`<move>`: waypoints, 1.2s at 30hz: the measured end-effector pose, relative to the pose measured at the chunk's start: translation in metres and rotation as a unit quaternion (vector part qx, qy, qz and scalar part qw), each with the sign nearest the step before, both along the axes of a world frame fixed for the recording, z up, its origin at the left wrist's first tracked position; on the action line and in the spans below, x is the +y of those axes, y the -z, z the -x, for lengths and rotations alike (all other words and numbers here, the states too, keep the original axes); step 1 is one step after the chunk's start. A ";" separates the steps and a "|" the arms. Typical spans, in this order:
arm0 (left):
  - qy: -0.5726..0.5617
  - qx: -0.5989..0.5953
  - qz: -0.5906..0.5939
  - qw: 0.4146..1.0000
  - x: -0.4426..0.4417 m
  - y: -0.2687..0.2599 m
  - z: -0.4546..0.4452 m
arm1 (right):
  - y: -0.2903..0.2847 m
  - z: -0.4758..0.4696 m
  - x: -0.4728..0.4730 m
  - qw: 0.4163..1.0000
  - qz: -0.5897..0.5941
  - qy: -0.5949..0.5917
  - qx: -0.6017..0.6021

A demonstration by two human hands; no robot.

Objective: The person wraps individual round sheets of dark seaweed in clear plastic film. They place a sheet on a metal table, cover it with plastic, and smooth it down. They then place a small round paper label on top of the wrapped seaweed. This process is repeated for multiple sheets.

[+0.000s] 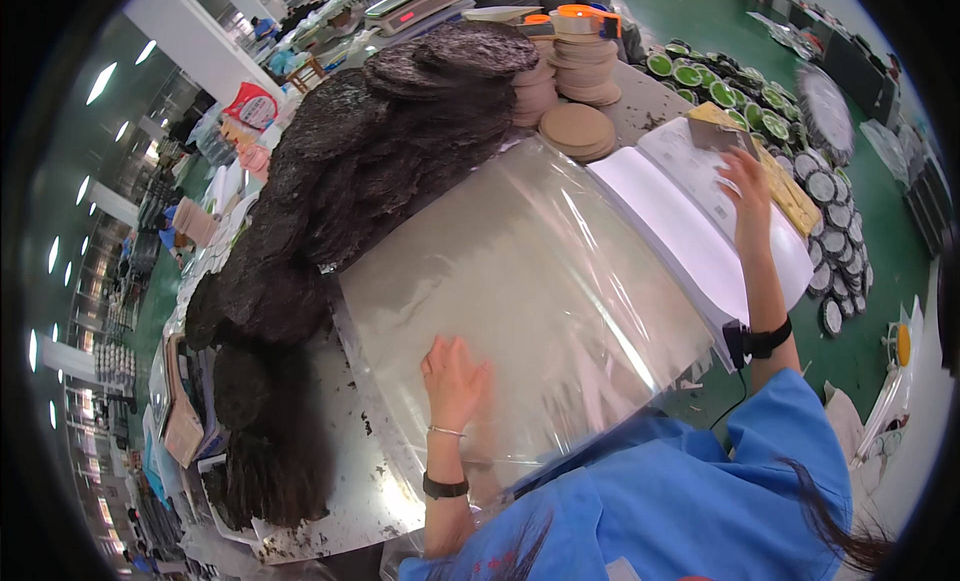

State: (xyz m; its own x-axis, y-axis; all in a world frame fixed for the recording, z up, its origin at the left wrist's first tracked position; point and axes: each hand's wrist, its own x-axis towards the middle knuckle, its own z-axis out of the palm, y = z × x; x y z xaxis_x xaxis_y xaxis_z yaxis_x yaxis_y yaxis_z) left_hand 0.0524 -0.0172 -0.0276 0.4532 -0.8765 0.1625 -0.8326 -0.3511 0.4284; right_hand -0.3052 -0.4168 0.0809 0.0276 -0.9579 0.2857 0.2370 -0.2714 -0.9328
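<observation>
A stack of clear plastic film sheets (510, 281) lies on the metal table before me. My left hand (452, 378) rests on the film near its lower left part, fingers slightly bent, with nothing seen in its grasp. On the right, my right hand (742, 180) is raised over white paper sheets (675, 206), beside a small dark card (716, 136); whether the fingers touch the card I cannot tell. A large heap of dark, thin, dried seaweed-like discs (390, 146) stands along the film's left edge.
Round brown cardboard discs (577, 131) are stacked at the back, one pile topped by an orange tape dispenser (589, 12). A digital scale (412, 11) is farther back. Yellow strips (784, 183) border the paper. Round packages (832, 243) cover the floor at right. Dark scraps litter the metal tabletop (367, 476).
</observation>
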 end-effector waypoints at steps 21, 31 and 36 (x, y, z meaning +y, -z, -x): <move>-0.212 -0.183 0.204 0.938 0.026 -0.156 -0.181 | 0.083 -0.223 -0.184 0.766 0.366 -0.161 0.503; -0.015 -0.260 0.297 0.919 -0.156 -0.211 -0.192 | 0.098 -0.214 -0.201 0.815 0.336 -0.175 0.439; 0.002 -0.364 0.200 0.910 -0.208 -0.231 -0.214 | 0.112 -0.206 -0.227 0.863 0.225 -0.246 0.380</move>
State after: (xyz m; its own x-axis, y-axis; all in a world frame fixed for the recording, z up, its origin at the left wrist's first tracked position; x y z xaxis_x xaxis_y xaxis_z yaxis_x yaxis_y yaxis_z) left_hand 0.2659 -0.2254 0.2036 0.0947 -0.6830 0.7243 -0.9474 -0.2854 -0.1452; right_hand -0.0989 -0.6438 -0.0314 0.7423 -0.5740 0.3456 -0.2068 -0.6869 -0.6967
